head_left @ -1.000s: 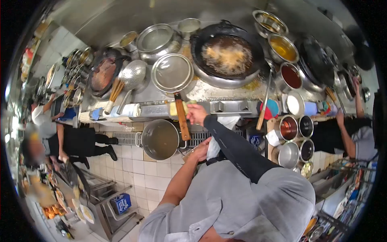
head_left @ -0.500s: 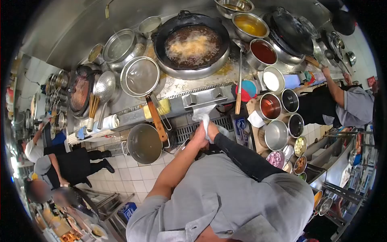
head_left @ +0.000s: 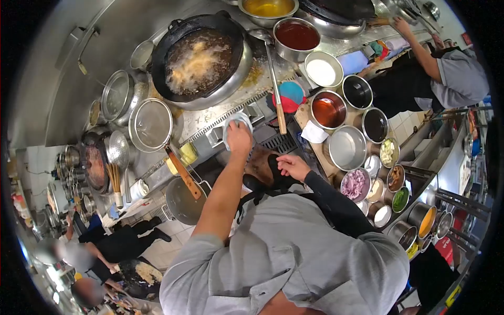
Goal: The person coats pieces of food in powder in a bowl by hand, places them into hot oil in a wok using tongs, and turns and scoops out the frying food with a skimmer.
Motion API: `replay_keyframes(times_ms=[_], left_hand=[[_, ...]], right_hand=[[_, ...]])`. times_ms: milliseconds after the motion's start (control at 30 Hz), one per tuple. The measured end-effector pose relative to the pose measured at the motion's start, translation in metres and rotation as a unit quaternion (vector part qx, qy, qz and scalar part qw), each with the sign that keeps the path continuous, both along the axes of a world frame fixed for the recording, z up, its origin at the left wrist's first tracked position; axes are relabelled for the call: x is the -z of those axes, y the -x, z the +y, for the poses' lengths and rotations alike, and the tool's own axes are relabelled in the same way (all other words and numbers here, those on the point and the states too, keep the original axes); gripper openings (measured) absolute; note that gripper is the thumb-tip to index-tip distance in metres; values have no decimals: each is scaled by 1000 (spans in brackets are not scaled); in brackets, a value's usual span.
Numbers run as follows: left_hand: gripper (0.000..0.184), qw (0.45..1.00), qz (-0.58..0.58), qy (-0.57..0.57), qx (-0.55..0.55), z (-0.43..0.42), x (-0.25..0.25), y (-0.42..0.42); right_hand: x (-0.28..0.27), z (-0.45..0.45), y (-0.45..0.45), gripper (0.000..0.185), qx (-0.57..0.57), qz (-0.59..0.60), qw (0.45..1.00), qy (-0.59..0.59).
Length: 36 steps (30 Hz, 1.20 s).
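Observation:
My left hand (head_left: 239, 137) grips a crumpled white cloth (head_left: 229, 127) at the front edge of the stove, against the metal fixture (head_left: 254, 112) there. My right hand (head_left: 294, 167) hovers in front of my body, fingers curled in, with nothing visible in them; its forearm wears a black sleeve. Beyond the cloth, a large black wok (head_left: 173, 39) holds bubbling oil with pale golden food (head_left: 197, 68) frying in it. A ladle with a wooden handle (head_left: 280, 118) lies to the right of my left hand.
To the left are a wire strainer (head_left: 150, 126), a perforated skimmer (head_left: 118, 149) and a deep pot (head_left: 185, 205). Sauce pots and ingredient tins, including chopped onion (head_left: 355, 185), stand at the right. A co-worker (head_left: 457, 79) works at the far right; others are at the lower left.
My hands, together on the cloth before, have separated. The left has carried the cloth forward and left onto the stove edge; the right has let go and moved right. The view has shifted.

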State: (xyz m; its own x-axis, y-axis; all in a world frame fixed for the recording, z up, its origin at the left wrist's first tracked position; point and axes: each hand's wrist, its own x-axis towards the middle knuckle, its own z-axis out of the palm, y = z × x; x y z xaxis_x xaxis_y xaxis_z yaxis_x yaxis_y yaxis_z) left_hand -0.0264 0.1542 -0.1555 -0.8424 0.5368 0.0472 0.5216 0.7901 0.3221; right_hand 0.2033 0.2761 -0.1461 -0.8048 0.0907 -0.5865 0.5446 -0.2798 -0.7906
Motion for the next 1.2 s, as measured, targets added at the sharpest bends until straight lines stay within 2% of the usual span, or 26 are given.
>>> replay_keyframes(times_ms=[67,100,133,200,233,267,333,367,400,433,467,500,533,567,667,700,767,800,867,933,1000,1033,1067,1133,1167,1200], left_hand=[[27,998,-54,-21,29,-20,-9,-24],[27,974,-215,-55,37,-37,1,-27],[27,925,-367,-89,43,-52,12,-26],[29,802,-571,-168,-53,-67,15,-57],[29,862,-446,-234,56,-67,19,-74],[29,893,-304,-290,163,-66,29,-92],[30,956,-133,-261,23,-94,116,-99],[31,960,-150,-233,-36,-113,130,-86],[31,915,-222,-301,-148,-110,84,-77],[32,844,-270,-382,-261,-104,31,-68],[35,829,-212,-416,-307,-99,-4,-57],[38,808,-161,-466,-322,-102,0,-40],[41,837,-130,-376,-374,-112,7,-23],[41,898,-65,-248,-358,-113,5,-7],[42,929,-57,-216,-294,-88,14,40],[41,936,-40,-174,-304,-85,22,46],[38,941,-7,-95,-325,-77,37,52],[38,937,-39,-115,-328,-79,36,49],[37,927,-100,-150,-328,-95,30,31],[34,879,-241,-262,-318,-100,-1,-10],[31,902,-297,-262,-171,-88,-23,-53],[31,878,-356,-305,-95,-81,-7,-65],[32,843,-411,-346,-20,-77,9,-76],[31,767,-494,-397,-102,-50,-33,-78],[30,722,-532,-418,-143,-43,-49,-78],[30,749,-518,-394,-127,-45,-48,-77]], right_hand=[[5,6,0,29,19,-19,1000,5],[8,7,4,29,14,-53,998,-6],[19,7,15,28,-24,-82,996,-27],[71,-7,33,27,-109,-146,981,-68],[118,-25,38,25,-175,39,923,-341],[83,-33,60,28,-211,248,885,-331],[29,-50,91,31,-276,152,888,-334],[8,-56,97,31,-259,192,909,-265],[-10,-59,104,32,-238,229,923,-197],[-24,-62,107,33,-219,261,932,-126],[-37,-64,109,34,-207,248,942,-90],[-49,-64,111,34,-194,234,951,-55],[-54,-67,111,34,-182,218,959,-19],[-43,-64,112,32,-172,172,968,61],[-12,-49,104,29,-227,187,939,-180],[0,-43,96,26,-229,199,928,-218],[4,-31,78,26,-189,145,963,-125],[3,-25,72,26,-169,119,975,-78],[-17,-17,66,27,-134,70,987,-55],[-39,-17,68,29,-90,31,996,0],[-51,-31,77,32,-13,26,995,94],[-53,-37,76,34,23,21,989,142],[4,-43,81,31,35,138,989,-28],[57,-31,89,29,159,95,968,-167],[37,-20,99,29,215,109,948,-207],[11,-6,113,29,268,122,924,-245]])
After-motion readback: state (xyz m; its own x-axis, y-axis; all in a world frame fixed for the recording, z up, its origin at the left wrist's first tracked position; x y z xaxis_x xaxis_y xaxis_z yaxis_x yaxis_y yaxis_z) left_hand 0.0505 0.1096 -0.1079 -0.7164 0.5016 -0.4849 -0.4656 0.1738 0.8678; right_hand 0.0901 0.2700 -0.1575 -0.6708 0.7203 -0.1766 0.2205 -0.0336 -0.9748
